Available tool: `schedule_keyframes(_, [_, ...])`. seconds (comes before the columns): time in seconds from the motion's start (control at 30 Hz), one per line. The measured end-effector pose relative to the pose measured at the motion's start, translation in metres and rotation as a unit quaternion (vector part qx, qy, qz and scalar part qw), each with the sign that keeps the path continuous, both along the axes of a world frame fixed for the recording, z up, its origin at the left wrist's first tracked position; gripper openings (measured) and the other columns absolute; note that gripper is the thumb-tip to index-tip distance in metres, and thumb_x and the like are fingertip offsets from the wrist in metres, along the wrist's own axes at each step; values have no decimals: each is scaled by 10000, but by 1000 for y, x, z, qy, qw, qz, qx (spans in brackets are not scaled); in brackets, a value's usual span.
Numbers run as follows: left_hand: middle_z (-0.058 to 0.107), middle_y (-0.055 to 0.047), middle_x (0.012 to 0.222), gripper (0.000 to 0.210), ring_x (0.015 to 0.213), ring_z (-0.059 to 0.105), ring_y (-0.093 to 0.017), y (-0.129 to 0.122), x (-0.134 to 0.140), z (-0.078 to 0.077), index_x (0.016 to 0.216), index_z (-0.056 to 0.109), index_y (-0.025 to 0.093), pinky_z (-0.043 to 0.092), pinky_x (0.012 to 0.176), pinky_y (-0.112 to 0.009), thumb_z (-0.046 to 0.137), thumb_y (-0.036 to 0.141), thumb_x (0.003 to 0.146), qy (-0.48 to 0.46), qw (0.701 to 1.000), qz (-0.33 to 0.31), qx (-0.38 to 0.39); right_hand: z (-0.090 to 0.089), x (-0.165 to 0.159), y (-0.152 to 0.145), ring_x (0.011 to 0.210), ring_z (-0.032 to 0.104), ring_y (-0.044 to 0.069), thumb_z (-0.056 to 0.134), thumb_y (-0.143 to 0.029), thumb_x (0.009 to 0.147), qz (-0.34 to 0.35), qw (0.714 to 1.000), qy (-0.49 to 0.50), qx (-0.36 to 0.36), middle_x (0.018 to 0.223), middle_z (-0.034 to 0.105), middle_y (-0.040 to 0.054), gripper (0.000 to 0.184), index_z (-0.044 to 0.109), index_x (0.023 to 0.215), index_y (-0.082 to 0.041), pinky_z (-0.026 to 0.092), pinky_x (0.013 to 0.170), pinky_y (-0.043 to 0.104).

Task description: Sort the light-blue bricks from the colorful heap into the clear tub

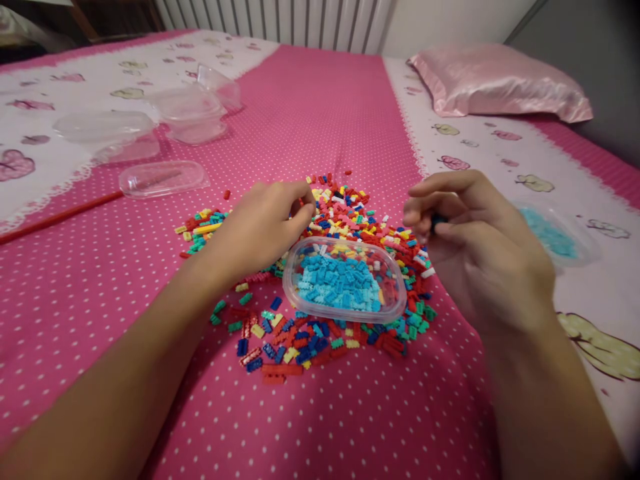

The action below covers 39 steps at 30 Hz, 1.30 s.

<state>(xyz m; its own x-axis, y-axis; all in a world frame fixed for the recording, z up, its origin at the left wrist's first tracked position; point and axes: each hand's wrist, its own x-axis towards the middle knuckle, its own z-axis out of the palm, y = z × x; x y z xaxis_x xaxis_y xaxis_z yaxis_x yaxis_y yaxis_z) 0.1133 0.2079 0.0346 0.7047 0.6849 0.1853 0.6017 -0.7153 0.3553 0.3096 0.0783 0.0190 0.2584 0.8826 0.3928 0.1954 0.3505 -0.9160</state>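
A clear oval plastic tub (400, 308) holding light-blue toy bricks (340, 283) sits on a spread pile of mixed small toy bricks (320, 340). Over the pile, at the tub's upper left, is my left hand (270, 227). Its fingers curl down with thumb and forefinger close together, and whatever they hold is hidden. My right hand (485, 253) is raised to the right of the tub. Between its thumb and bent fingers it pinches a small dark toy brick (439, 222), partly covered by the fingers.
Another clear tub with light-blue bricks (553, 233) stands beyond my right hand. Clear plastic containers (187, 107) and an oval lid (165, 179) lie at the left, near a red stick (60, 217). A pink pillow (500, 83) rests at the back right.
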Motion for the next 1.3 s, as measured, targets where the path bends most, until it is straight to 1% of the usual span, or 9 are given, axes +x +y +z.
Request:
schedule_keyframes(0.13, [678,-27,785,279,659,526,-130,0,0,0,904,679,162,289,623,-266,438,302,911,-3,1000,3,-4,1,-1,2,748,574,151,579,-99,829,-12,996,82,-33,918,613,6,234,610,973,-281,429,583,271])
schedule_keyframes(0.27, [683,-32,800,289,675,535,-140,-1,1,0,916,684,164,297,634,-267,434,309,912,-1,1000,3,-6,4,1,1,543,466,94,679,-194,858,-44,989,138,-42,810,603,-34,205,566,1000,-292,300,424,229])
schedule_keyframes(0.37, [681,-34,798,288,672,531,-140,-1,1,0,911,683,161,296,638,-268,436,308,912,2,1000,6,-6,3,3,-1,429,303,90,639,-340,939,-37,991,116,-54,595,524,-66,100,581,985,-272,225,408,249])
schedule_keyframes(0.47, [675,-29,785,278,657,519,-135,0,1,0,900,679,162,283,630,-267,439,302,914,6,1000,7,-5,2,3,-4,400,320,100,561,-521,961,0,998,27,-49,484,469,-67,277,627,937,-253,234,420,271])
schedule_keyframes(0.67, [672,-28,782,286,657,520,-136,-1,1,-1,908,682,168,280,624,-267,433,307,919,7,1000,4,-2,5,-8,-13,516,515,124,590,-508,933,-12,989,-143,24,589,582,-15,318,704,780,-253,376,515,303])
schedule_keyframes(0.97, [673,-23,778,277,651,522,-132,0,1,0,886,672,167,295,624,-273,432,299,925,6,1000,3,-3,5,-9,-10,856,647,196,601,-585,896,26,979,-202,21,904,759,-15,348,758,1058,-321,466,748,361])
schedule_keyframes(1.1, [675,-21,791,264,666,531,-135,0,0,0,893,673,171,293,629,-273,438,287,922,5,1000,1,4,6,-7,-5,915,686,178,411,-292,1018,-52,991,-19,119,1135,721,-8,344,753,1054,-296,454,702,341])
schedule_keyframes(1.2, [674,-23,791,263,674,537,-138,0,-1,0,891,672,171,290,623,-273,438,289,921,4,1000,1,2,4,0,-1,971,672,142,410,25,742,-74,988,100,90,1142,709,-18,533,701,1056,-292,450,677,291])
schedule_keyframes(1.3, [678,-29,798,271,672,538,-139,0,0,1,891,670,170,292,620,-274,435,302,921,5,1000,-1,0,1,7,1,900,662,133,449,64,618,-75,985,152,-7,975,733,-20,598,634,1058,-298,497,761,272])
